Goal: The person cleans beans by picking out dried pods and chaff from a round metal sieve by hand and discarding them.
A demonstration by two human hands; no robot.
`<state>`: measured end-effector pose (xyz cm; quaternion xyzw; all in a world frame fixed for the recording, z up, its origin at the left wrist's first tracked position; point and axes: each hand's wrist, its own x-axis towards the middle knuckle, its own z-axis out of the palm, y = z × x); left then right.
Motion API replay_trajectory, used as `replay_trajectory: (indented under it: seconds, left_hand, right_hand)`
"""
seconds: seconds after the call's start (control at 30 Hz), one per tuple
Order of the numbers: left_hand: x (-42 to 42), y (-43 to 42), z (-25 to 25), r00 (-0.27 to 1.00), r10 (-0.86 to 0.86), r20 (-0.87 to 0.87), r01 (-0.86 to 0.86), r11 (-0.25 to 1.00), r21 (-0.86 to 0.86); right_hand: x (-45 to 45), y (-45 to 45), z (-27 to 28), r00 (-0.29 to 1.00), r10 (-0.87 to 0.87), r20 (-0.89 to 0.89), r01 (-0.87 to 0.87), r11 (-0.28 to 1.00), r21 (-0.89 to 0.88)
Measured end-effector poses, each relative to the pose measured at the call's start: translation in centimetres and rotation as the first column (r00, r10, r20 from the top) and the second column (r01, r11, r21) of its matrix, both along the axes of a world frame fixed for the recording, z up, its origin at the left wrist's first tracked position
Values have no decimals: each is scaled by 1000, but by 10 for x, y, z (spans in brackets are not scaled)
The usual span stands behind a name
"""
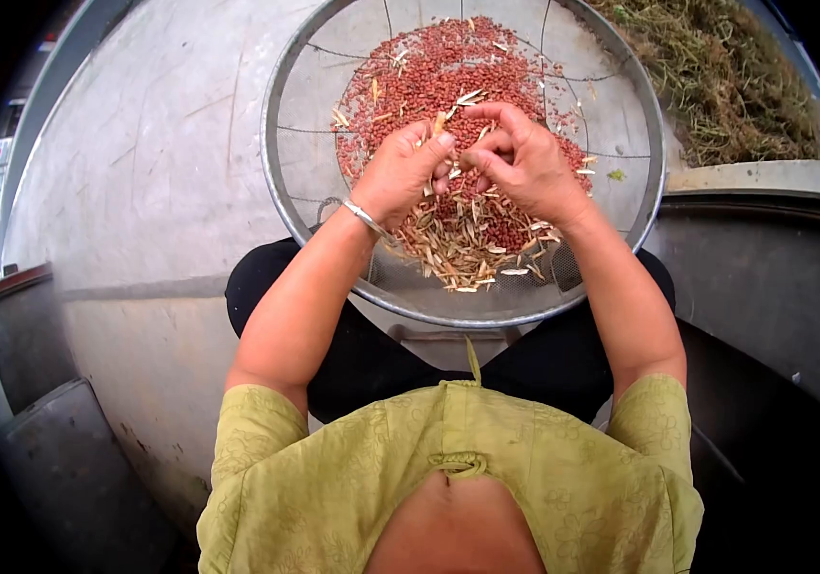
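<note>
1. Two bare hands meet over a round sieve (274, 172) at a seated person's lap, seen from where I stand. The handwork appears to be the opening and picking over of dry pods, piece by piece.

2. The left hand (398, 174) pinches a dry pod (439, 123) between thumb and fingers, the pod's pale tip upright above the thumb. A metal bangle (367, 218) circles that wrist.

3. The right hand (536, 170) faces it just beside, index finger arched, thumb angled inward. Whether its fingertips grip anything, I cannot tell.

4. So small and brittle a piece, in my judgement, calls for a light fingertip pinch, with both hands kept low over the sieve.

5. Both forearms reach forward and converge, elbows bent and apart, wrists above the near half of the sieve.

6. Red beans (472, 72) spread across the mesh beyond the hands; pale husks (458, 244) gather on the near side. Dried stalks (725, 81) lie heaped to the right.
</note>
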<state>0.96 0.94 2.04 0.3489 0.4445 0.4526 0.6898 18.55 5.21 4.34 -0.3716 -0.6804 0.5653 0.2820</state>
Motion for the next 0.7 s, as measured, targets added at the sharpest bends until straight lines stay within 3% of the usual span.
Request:
replay_trajectory:
  seconds: [0.07, 0.13, 0.17, 0.23, 0.4, 0.53, 0.6, 0.7]
  left_hand:
    - [-3, -1, 7, 1000, 26, 11, -26, 999, -29]
    - [-8, 1, 15, 991, 123, 46, -120, 990, -69]
    - [-10, 1, 21, 989, 141, 49, -136, 986, -95]
    - [-19, 0, 17, 986, 145, 78, -138, 987, -80]
    - [-29, -2, 16, 975, 199, 100, -195, 980, -50]
    - [-28, -2, 19, 979, 198, 42, -197, 980, -35]
    - [-28, -3, 18, 980, 188, 66, -187, 982, -28]
    - [-24, -2, 16, 981, 173, 87, -172, 985, -11]
  right_hand:
    - [13, 7, 0, 976, 45, 211, -49, 999, 11]
    - [26, 10, -7, 824, 104, 557, -252, 948, 195]
    - [28, 7, -10, 823, 105, 558, -253, 948, 194]
    - [29, -3, -20, 661, 112, 742, -365, 912, 188]
    - [21, -6, -37, 611, 116, 783, -435, 876, 210]
    - [16, 6, -29, 698, 101, 709, -366, 901, 233]
    - [6, 6, -34, 822, -52, 567, -203, 904, 377]
    - [-12, 3, -58, 896, 15, 443, -238, 859, 453]
